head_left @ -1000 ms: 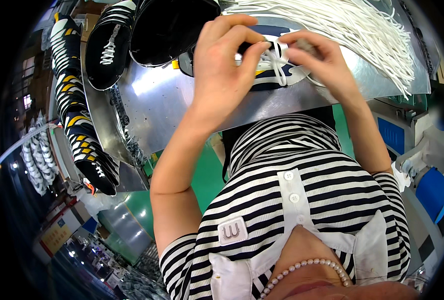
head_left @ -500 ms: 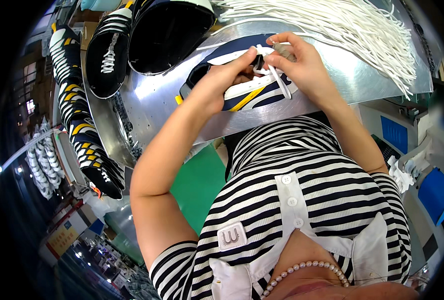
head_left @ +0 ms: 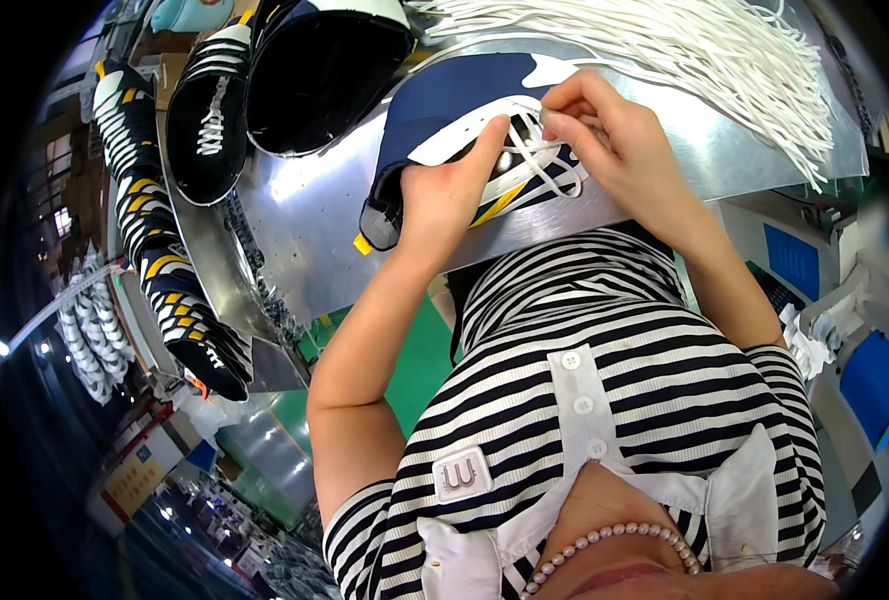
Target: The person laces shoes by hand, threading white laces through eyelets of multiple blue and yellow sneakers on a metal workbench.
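A navy, white and yellow shoe upper point(head_left: 442, 98) lies on the metal table in front of me, its heel end toward the left. My left hand point(head_left: 444, 195) grips it, with the thumb along the white eyelet edge and the fingers hidden inside the opening. A white shoelace point(head_left: 534, 158) runs through some eyelets and loops loosely over the gap. At the eyelet edge, my right hand point(head_left: 619, 150) is pinched with thumb and forefinger on the lace; the exact grip is partly hidden.
A big bundle of white laces point(head_left: 654, 60) spreads across the table's far right. Far left stand dark shoe uppers point(head_left: 329, 85), one of them laced point(head_left: 204, 140). A long row of stacked uppers point(head_left: 154, 240) runs down the left side. The metal table's point(head_left: 304, 240) near edge lies before my body.
The shoe upper has rolled so more of its far navy side shows. My left hand has shifted slightly right and turned with it. My right hand stays near the eyelets, the lace now looped differently.
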`<action>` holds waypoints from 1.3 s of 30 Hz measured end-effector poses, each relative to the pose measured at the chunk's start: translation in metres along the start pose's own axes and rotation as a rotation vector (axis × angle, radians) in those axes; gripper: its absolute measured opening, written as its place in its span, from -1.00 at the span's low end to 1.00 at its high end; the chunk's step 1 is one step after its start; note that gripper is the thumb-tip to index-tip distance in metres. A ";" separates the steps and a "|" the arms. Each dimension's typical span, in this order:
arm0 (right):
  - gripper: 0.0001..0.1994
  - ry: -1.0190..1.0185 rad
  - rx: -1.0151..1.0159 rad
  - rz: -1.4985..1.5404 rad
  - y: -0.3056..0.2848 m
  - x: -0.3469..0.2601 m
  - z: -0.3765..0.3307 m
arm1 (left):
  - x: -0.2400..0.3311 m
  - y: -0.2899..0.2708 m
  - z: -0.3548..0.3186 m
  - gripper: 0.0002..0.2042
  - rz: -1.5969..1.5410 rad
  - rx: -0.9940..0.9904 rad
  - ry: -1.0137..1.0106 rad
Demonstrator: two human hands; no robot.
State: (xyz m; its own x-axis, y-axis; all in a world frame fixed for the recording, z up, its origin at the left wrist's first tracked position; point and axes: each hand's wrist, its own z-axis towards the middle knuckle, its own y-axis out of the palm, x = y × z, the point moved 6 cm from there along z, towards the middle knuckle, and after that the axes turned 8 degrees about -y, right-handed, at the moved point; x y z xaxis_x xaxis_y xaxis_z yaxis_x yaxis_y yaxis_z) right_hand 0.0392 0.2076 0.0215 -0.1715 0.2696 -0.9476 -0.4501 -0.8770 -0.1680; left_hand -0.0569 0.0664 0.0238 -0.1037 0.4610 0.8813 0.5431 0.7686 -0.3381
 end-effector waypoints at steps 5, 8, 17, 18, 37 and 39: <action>-0.90 0.047 -0.187 -0.147 -0.004 -0.002 0.002 | -0.006 0.002 -0.002 -0.77 0.007 -0.030 0.053; -0.89 0.046 -0.263 -0.233 -0.002 0.001 0.001 | -0.008 0.009 -0.004 -0.79 0.004 -0.081 0.080; -0.68 -0.057 -0.445 -0.513 0.035 -0.007 0.028 | -0.026 -0.005 0.001 -0.80 0.031 -0.257 -0.072; -0.70 -0.059 -0.472 -0.573 0.022 -0.012 0.028 | -0.028 -0.001 0.007 -0.78 0.044 -0.305 -0.222; -0.77 -0.369 0.064 -0.552 0.019 0.013 0.010 | -0.025 -0.013 0.029 -0.73 -0.211 -0.409 -0.209; -0.76 -0.386 0.118 -0.624 0.021 0.013 0.010 | -0.016 -0.019 0.020 -0.85 -0.238 -0.654 -0.123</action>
State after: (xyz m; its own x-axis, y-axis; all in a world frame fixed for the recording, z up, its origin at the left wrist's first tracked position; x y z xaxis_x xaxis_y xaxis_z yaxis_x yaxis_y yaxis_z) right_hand 0.0184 0.1967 0.0088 -0.1394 0.8434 -0.5190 -0.6518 -0.4727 -0.5931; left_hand -0.0817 0.0535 0.0098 -0.3545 0.3901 0.8498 0.8791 0.4488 0.1607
